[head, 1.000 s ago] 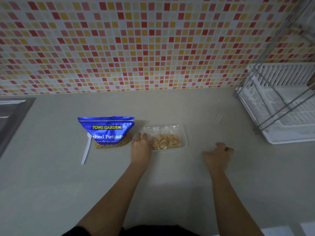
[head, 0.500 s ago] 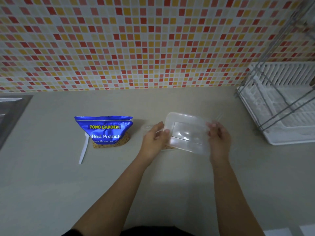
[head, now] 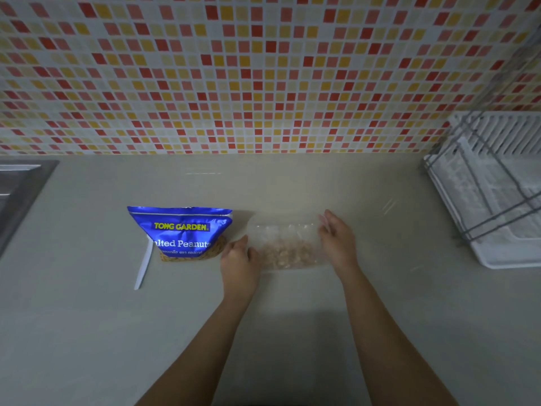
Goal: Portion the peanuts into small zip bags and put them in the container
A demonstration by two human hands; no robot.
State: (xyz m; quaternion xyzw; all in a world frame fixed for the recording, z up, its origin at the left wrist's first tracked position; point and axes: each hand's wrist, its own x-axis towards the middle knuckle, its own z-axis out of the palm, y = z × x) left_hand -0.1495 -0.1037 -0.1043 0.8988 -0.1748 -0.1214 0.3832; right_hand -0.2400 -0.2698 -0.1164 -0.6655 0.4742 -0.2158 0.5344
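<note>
A clear plastic container (head: 285, 230) sits on the counter at centre, with bagged peanuts (head: 288, 253) showing blurred through its clear lid. My left hand (head: 238, 259) presses on the container's left edge. My right hand (head: 336, 238) presses on its right edge, fingers spread over the lid. A blue bag of salted peanuts (head: 180, 232) stands just left of my left hand.
A white plastic spoon (head: 144, 265) lies beside the blue bag on the left. A white dish rack (head: 497, 200) with a metal frame fills the right side. A steel sink (head: 17, 189) edge is at far left. The tiled wall runs behind the counter.
A second ago the container stood uncovered with my right hand on the counter. Both hands then lifted the clear lid over it, and now the lid sits on the container under both hands.
</note>
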